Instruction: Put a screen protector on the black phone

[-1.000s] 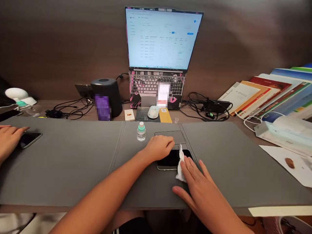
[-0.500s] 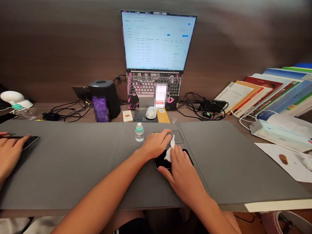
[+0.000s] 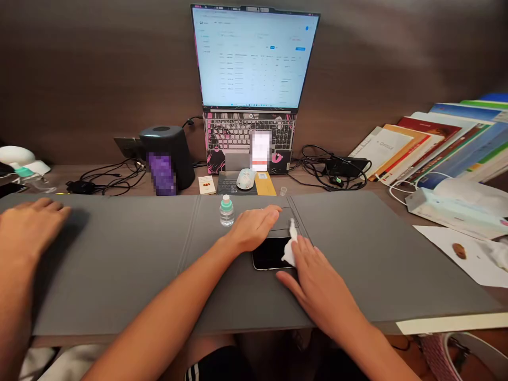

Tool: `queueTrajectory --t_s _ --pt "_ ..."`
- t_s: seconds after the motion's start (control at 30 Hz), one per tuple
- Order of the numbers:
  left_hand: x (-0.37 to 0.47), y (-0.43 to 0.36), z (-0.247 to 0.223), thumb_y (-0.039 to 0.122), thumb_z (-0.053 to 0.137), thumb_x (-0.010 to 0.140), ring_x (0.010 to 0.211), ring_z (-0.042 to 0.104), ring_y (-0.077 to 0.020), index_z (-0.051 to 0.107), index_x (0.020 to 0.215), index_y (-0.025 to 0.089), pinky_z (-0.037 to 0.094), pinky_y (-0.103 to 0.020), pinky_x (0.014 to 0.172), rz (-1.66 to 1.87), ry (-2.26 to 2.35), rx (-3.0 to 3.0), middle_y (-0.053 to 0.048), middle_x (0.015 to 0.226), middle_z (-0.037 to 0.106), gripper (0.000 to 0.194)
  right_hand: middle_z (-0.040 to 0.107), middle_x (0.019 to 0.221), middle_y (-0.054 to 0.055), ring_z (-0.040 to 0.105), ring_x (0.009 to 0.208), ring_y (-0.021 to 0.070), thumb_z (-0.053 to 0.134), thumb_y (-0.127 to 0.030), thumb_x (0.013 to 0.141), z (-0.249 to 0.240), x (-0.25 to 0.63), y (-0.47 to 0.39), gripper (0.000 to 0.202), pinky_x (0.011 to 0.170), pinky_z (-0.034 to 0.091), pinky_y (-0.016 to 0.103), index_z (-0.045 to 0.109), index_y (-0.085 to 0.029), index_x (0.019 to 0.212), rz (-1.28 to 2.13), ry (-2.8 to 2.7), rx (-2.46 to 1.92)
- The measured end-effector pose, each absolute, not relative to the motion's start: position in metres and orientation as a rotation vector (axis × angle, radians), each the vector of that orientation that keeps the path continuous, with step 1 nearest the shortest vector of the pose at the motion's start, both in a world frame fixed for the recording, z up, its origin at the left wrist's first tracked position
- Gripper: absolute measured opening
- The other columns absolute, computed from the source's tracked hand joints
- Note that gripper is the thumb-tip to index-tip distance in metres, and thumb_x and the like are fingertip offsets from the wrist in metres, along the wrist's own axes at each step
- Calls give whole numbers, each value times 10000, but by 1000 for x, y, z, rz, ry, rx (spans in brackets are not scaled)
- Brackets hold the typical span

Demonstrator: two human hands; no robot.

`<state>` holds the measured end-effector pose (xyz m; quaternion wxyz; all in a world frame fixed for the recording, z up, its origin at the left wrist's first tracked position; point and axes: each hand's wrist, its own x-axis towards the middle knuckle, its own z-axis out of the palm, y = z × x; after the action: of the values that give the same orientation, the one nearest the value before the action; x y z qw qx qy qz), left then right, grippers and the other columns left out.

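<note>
Black, glossy phone lies right of and nearer us than the bottle, pale near edge showing. Our right hand, thumb wide, rests over white tissue on it; our left hand curls, grip unclear. Room: grey mat, bottle leftward to co-worker's hand.

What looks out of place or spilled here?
A small brown oval lump lies on the white paper sheet at far right; it looks odd because it resembles nothing around it, though I can't identify it. No spill shows, and the clear bottle with the teal collar stands upright.
</note>
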<state>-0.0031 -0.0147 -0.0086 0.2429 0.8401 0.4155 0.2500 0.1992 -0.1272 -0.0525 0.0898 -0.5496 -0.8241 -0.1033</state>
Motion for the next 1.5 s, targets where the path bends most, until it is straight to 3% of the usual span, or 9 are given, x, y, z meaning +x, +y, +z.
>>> queueTrajectory --t_s 0.2,0.4,0.6,0.83,0.97,1.1,1.17,1.33,1.5 --pt "-6 -11 -6 409 135 1094 954 703 -224 594 1379 254 502 -328 884 707 1179 2282 -12 961 764 561 448 1537 371 454 1448 471 322 -686 1025 -56 170 -115 899 1121 455 645 492 72 1480 -247 -2376 -1665" --pt "-10 -7 -12 412 90 1090 938 685 -202 624 1339 236 507 -315 862 748 1144 2282 -15 959 755 615 391 1593 323 394 1494 426 365 -709 1011 -37 118 -124 943 1206 403 555 430 77 1528 -56 -2603 -1469" --pt "-10 -6 -14 427 119 1093 928 688 -206 674 1259 219 507 -327 873 774 1080 2301 -23 942 756 615 390 1627 236 390 1512 353 476 -542 1042 -36 179 -147 728 1176 466 507 443 -25 1553 -145 -2731 -1235" --pt "-8 -7 -7 377 172 1098 995 702 -201 716 1206 210 501 -317 964 733 1040 2371 -24 927 775 578 376 1631 268 436 1485 378 409 -560 1053 -63 225 -144 813 1099 525 559 214 -44 1651 -382 -2532 -1324" --pt "-6 -8 -2 354 228 1098 1021 712 -189 725 1162 223 508 -287 932 657 1010 2429 -1 1008 789 518 433 1580 314 469 1448 436 359 -625 1046 -69 176 -128 833 1079 518 602 369 21 1572 -428 -2462 -1315" --pt "-7 -7 -4 349 212 1103 983 725 -193 737 1124 194 511 -294 891 662 989 2457 -23 973 793 547 505 1537 292 545 1395 404 372 -621 1045 -62 147 -127 794 1041 569 532 492 30 1484 -444 -2537 -1154" --pt "-7 -6 -5 358 193 1107 980 726 -195 736 1117 187 506 -301 897 694 983 2468 -35 974 792 569 509 1544 268 555 1392 381 390 -581 1052 -62 162 -129 750 1026 582 519 457 4 1517 -460 -2551 -1101" --pt "-6 -3 -8 469 238 1108 978 726 -206 732 1009 213 495 -296 847 697 988 2491 -26 962 789 565 469 1590 241 580 1362 398 377 -572 1053 -75 223 -130 796 1031 551 583 186 -103 1668 -456 -2445 -1245" --pt "-3 -5 -6 498 265 1104 957 722 -215 695 890 212 451 -298 755 607 982 2566 -28 964 785 559 489 1486 410 528 1362 527 363 -664 1019 -75 180 -118 951 997 531 660 261 92 1587 -522 -2390 -1265"
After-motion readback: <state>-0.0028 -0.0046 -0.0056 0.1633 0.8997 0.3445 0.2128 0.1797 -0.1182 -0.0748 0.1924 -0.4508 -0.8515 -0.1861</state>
